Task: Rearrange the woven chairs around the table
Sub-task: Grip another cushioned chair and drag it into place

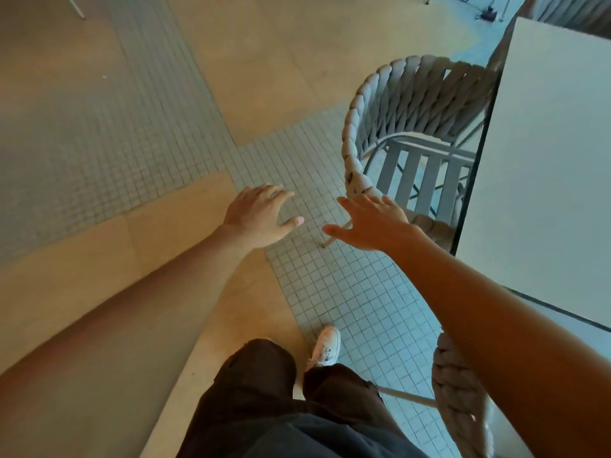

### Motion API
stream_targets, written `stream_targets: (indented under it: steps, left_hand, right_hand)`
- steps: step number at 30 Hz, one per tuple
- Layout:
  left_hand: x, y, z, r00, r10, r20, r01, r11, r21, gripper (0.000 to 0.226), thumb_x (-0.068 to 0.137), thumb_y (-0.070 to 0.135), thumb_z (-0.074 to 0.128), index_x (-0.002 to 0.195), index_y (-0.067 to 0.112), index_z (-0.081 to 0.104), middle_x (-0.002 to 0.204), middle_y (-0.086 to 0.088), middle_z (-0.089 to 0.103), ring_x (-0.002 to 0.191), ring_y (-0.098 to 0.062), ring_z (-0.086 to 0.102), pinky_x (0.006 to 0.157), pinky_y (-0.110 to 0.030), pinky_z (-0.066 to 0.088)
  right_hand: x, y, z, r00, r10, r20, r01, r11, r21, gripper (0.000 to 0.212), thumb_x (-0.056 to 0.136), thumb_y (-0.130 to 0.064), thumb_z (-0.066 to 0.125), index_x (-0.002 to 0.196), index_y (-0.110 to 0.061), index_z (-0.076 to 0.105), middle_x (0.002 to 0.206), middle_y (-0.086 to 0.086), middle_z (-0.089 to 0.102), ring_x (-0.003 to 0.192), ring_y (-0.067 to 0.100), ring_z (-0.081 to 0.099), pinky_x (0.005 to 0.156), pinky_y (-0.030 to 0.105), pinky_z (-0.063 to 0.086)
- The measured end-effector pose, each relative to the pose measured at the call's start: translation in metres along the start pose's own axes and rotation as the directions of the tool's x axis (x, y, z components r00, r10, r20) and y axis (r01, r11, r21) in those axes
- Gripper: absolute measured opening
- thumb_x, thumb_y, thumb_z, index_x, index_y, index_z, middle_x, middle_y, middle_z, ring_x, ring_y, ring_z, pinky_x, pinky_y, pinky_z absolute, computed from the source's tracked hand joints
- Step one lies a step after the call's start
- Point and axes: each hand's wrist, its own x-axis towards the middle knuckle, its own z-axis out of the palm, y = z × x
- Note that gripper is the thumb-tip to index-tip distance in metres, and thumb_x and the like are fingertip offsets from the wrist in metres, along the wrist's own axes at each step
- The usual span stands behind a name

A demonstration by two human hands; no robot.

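Both hands spread open, holding nothing: the right hand [377, 223] hovers near the thick braided grey rim of a woven chair [410, 127], the left hand [261, 216] over small square floor tiles [330, 292]. The chair's curved back wraps a slatted seat tucked against the pale, dark-edged table [545, 176]

Tan floor slabs [82, 292] crossed by bands of small grey mosaic tiles [347, 292]; cool bluish light at right.
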Motion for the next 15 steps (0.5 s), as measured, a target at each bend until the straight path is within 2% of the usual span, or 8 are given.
stream_targets:
  steps: [3, 8, 15]
  left_hand:
    - [0.029, -0.023, -0.008, 1.0, -0.006, -0.002, 0.006, 1.0, -0.003, 0.079, 0.091, 0.076, 0.034, 0.151, 0.025, 0.037, 0.157, -0.005, 0.038, 0.145, -0.025, 0.033, 0.118, -0.046, 0.027]
    - [0.086, -0.074, -0.022, 0.999, 0.044, -0.002, -0.044, 0.999, 0.013, 0.079, 0.09, 0.076, 0.035, 0.149, 0.024, 0.039, 0.155, -0.004, 0.041, 0.144, -0.024, 0.034, 0.117, -0.046, 0.026]
    - [0.182, -0.159, -0.05, 0.992, 0.122, 0.008, -0.122, 0.992, 0.007, 0.079, 0.09, 0.076, 0.035, 0.148, 0.023, 0.04, 0.153, -0.004, 0.044, 0.142, -0.024, 0.037, 0.114, -0.046, 0.028]
  right_hand:
    - [0.034, 0.001, -0.019, 1.0, -0.005, 0.004, 0.005, 1.0, -0.016, 0.095, 0.084, -0.088, 0.023, 0.158, -0.028, 0.021, 0.165, 0.009, 0.024, 0.149, 0.032, 0.026, 0.119, 0.058, 0.023]
    - [0.1, -0.003, -0.049, 1.0, -0.006, -0.002, 0.006, 1.0, -0.031, 0.097, 0.084, -0.088, 0.02, 0.158, -0.026, 0.021, 0.161, 0.008, 0.032, 0.147, 0.031, 0.031, 0.118, 0.058, 0.024]
    - [0.198, -0.021, -0.094, 0.995, 0.098, 0.025, -0.097, 0.995, -0.031, 0.097, 0.085, -0.088, 0.018, 0.159, -0.026, 0.018, 0.164, 0.007, 0.027, 0.149, 0.03, 0.026, 0.119, 0.056, 0.023]
